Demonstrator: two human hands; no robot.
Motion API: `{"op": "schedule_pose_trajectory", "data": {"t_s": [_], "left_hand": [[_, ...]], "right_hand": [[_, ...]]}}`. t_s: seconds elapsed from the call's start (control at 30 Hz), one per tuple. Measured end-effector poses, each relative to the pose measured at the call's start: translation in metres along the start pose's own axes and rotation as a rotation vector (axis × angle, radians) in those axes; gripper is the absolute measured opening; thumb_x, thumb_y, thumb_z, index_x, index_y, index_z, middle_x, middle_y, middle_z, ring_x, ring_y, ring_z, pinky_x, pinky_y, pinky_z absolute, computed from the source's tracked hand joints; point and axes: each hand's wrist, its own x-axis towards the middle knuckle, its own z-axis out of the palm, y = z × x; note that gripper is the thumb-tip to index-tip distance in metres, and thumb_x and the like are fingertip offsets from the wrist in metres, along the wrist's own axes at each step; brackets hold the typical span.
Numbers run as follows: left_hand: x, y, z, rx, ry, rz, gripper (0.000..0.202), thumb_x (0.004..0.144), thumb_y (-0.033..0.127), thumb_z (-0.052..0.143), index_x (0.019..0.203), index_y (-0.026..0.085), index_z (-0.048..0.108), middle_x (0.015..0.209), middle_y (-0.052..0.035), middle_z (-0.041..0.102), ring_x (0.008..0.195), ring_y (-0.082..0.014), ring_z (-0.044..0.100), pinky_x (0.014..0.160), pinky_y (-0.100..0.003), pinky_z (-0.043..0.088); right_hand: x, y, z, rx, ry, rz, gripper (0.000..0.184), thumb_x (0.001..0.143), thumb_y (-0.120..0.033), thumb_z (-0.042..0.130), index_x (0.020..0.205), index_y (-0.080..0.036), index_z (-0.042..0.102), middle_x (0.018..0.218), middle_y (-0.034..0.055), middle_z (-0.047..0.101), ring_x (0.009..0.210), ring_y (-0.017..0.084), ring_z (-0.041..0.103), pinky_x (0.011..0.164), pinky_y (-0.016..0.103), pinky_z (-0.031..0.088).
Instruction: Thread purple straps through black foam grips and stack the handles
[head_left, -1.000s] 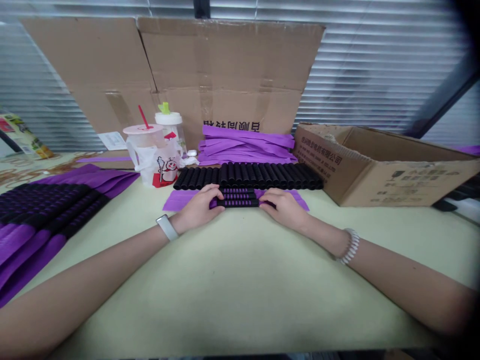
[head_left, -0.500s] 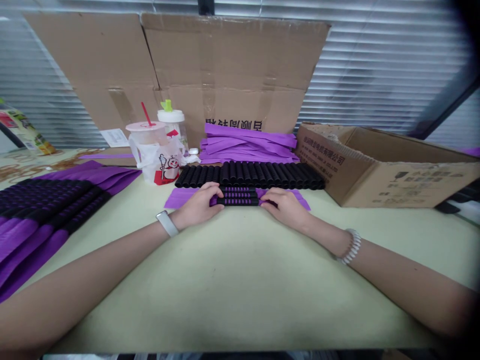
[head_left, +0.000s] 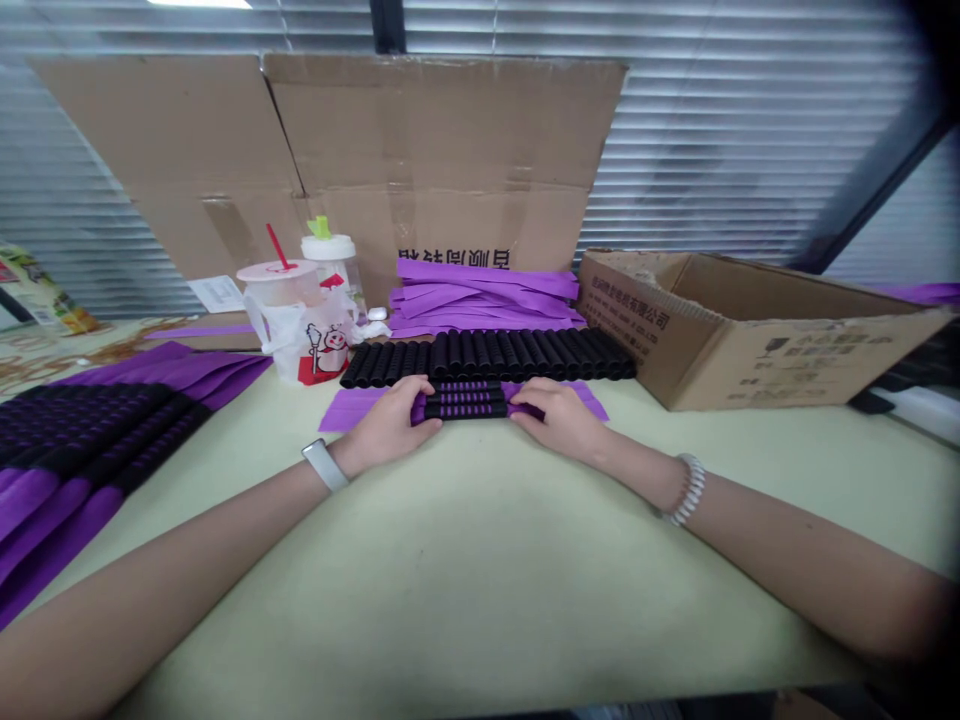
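A small stack of black slotted tubes (head_left: 466,398), with purple fabric showing through the slots, lies on the table in front of me. Purple strips (head_left: 346,408) stick out from both its ends. My left hand (head_left: 390,418) is closed around the left end, thumb at the near side and fingers at the far side. At the opposite end my right hand (head_left: 561,415) grips in the same way, its fingertips on the purple fabric beside the tubes. Just behind lies a row of plain black tubes (head_left: 495,355). The palms hide part of the strips.
Folded purple strips (head_left: 484,300) are piled behind the tube row. An open cardboard box (head_left: 750,345) stands right. At left are a bagged drink cup (head_left: 289,325), a lidded bottle (head_left: 330,262) and finished-looking black-and-purple pieces (head_left: 97,430). Upright cardboard (head_left: 450,140) backs the table.
My view has tilted and shifted slightly, so things sit a little further left. Both hands stay at the stack's ends, and the left hand's fingers show slightly more of the tubes.
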Motion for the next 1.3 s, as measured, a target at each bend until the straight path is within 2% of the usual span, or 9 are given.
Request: {"op": "schedule_pose_trajectory", "data": {"t_s": [0.1, 0.2, 0.37, 0.7, 0.93, 1.07, 1.17, 1.3], "left_hand": [[0.001, 0.001, 0.001, 0.011, -0.002, -0.007, 0.040, 0.081, 0.032, 0.058, 0.116, 0.016, 0.048, 0.133, -0.0174, 0.050, 0.126, -0.0278, 0.049, 0.106, -0.048, 0.039], [0.002, 0.002, 0.000, 0.019, -0.012, -0.004, 0.037, 0.080, 0.031, 0.058, 0.114, 0.016, 0.051, 0.130, -0.0152, 0.054, 0.121, -0.0270, 0.053, 0.105, -0.047, 0.041], [0.004, 0.004, -0.003, 0.032, -0.011, -0.005, 0.035, 0.079, 0.032, 0.059, 0.110, 0.017, 0.054, 0.121, -0.0125, 0.059, 0.113, -0.0261, 0.057, 0.099, -0.045, 0.046], [0.005, 0.003, -0.003, 0.047, -0.005, 0.012, 0.036, 0.077, 0.033, 0.060, 0.108, 0.018, 0.055, 0.121, -0.0100, 0.059, 0.115, -0.0249, 0.056, 0.102, -0.042, 0.044], [0.001, 0.003, -0.005, 0.076, 0.087, -0.070, 0.055, 0.082, 0.039, 0.056, 0.128, 0.014, 0.043, 0.130, -0.0146, 0.054, 0.122, -0.0265, 0.053, 0.103, -0.043, 0.043], [-0.003, 0.003, -0.007, 0.138, 0.119, -0.114, 0.049, 0.084, 0.035, 0.053, 0.128, 0.015, 0.044, 0.129, -0.0126, 0.058, 0.121, -0.0252, 0.055, 0.102, -0.041, 0.045], [-0.007, 0.007, -0.006, 0.160, 0.117, -0.122, 0.048, 0.082, 0.032, 0.054, 0.126, 0.015, 0.046, 0.122, -0.0125, 0.064, 0.115, -0.0268, 0.059, 0.100, -0.045, 0.045], [-0.013, 0.015, -0.004, 0.191, 0.109, -0.087, 0.052, 0.081, 0.026, 0.054, 0.130, 0.015, 0.041, 0.121, -0.0115, 0.065, 0.118, -0.0262, 0.058, 0.109, -0.051, 0.033]], "right_hand": [[0.001, -0.001, 0.000, -0.001, 0.031, -0.002, 0.017, 0.085, -0.018, 0.063, 0.101, -0.014, 0.067, 0.102, 0.0099, 0.066, 0.095, 0.022, 0.061, 0.088, 0.038, 0.052], [0.003, -0.001, 0.002, -0.007, 0.037, -0.003, 0.025, 0.086, -0.021, 0.064, 0.109, -0.013, 0.066, 0.112, 0.0121, 0.064, 0.105, 0.023, 0.059, 0.096, 0.040, 0.049], [0.006, 0.001, 0.006, -0.022, -0.029, -0.004, 0.033, 0.085, -0.025, 0.065, 0.115, -0.011, 0.064, 0.124, 0.0152, 0.060, 0.116, 0.026, 0.056, 0.102, 0.043, 0.046], [0.008, 0.003, 0.007, -0.031, -0.068, -0.005, 0.028, 0.085, -0.021, 0.065, 0.112, -0.015, 0.062, 0.119, 0.0114, 0.063, 0.110, 0.024, 0.059, 0.099, 0.041, 0.049], [0.005, 0.003, 0.007, -0.061, -0.066, -0.012, 0.034, 0.087, -0.024, 0.063, 0.118, -0.012, 0.060, 0.124, 0.0151, 0.060, 0.114, 0.026, 0.056, 0.101, 0.045, 0.047], [0.005, 0.004, 0.007, -0.075, -0.058, -0.014, 0.036, 0.089, -0.025, 0.060, 0.121, -0.011, 0.059, 0.128, 0.0164, 0.057, 0.118, 0.027, 0.054, 0.103, 0.046, 0.045], [0.004, 0.004, 0.006, -0.082, -0.059, -0.016, 0.034, 0.090, -0.025, 0.058, 0.120, -0.011, 0.060, 0.126, 0.0158, 0.059, 0.117, 0.027, 0.055, 0.102, 0.047, 0.046], [0.003, 0.004, 0.005, -0.095, -0.048, -0.023, 0.033, 0.089, -0.025, 0.059, 0.119, -0.011, 0.062, 0.122, 0.0149, 0.062, 0.114, 0.027, 0.058, 0.100, 0.047, 0.047]]}}
